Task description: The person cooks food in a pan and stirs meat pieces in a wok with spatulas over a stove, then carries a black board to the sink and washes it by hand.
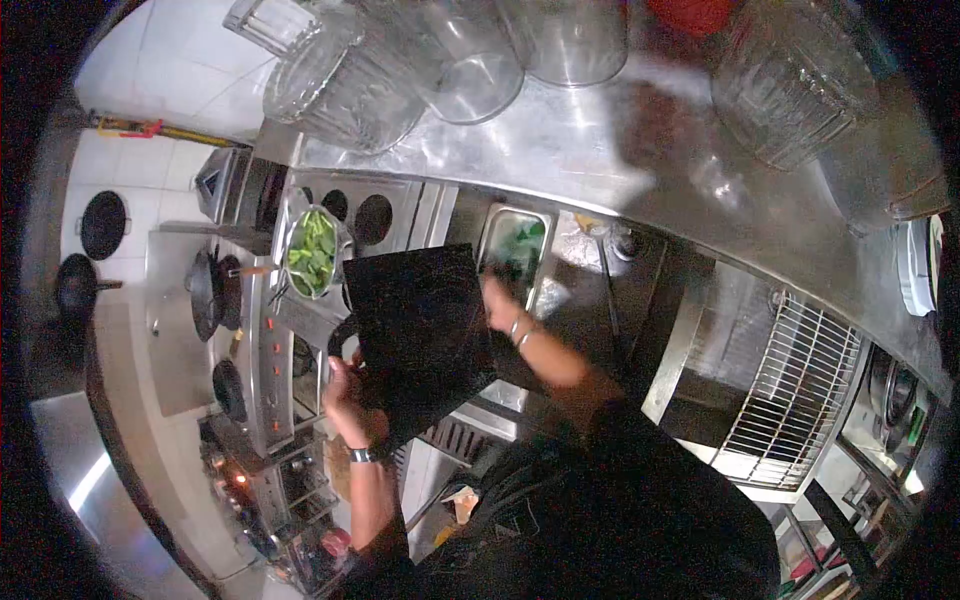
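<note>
A large, flat, black rectangular board is held up in front of my body, its broad face toward me. A dark curved handle shows at its left edge. My left hand, with a watch at the wrist, is closed around its lower left side near that handle. At the upper right edge is my right hand, with bracelets on the wrist. It is slightly blurred and its fingers are partly hidden, but it grips the edge. Just beyond the board stands a metal bowl of green leaves.
A metal container with green contents is sunk in the counter. Large glass jars stand on a steel shelf above. Black pans hang by the tiled wall on the left. A wire rack is at right.
</note>
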`<move>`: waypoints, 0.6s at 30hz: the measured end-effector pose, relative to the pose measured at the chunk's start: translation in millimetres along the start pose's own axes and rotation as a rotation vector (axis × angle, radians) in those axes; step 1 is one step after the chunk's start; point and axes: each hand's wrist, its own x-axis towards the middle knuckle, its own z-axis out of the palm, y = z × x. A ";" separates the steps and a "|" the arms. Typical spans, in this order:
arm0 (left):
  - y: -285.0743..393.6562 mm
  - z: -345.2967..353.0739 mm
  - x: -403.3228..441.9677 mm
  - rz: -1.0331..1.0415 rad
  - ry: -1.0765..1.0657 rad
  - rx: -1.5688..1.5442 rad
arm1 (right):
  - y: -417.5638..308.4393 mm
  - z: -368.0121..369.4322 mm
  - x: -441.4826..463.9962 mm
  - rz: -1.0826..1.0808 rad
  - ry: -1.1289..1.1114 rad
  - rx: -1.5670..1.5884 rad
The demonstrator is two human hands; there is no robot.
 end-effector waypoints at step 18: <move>-135.6 114.3 68.9 -0.262 -0.465 0.247 | -159.9 -177.3 -89.9 -1.270 0.229 -0.865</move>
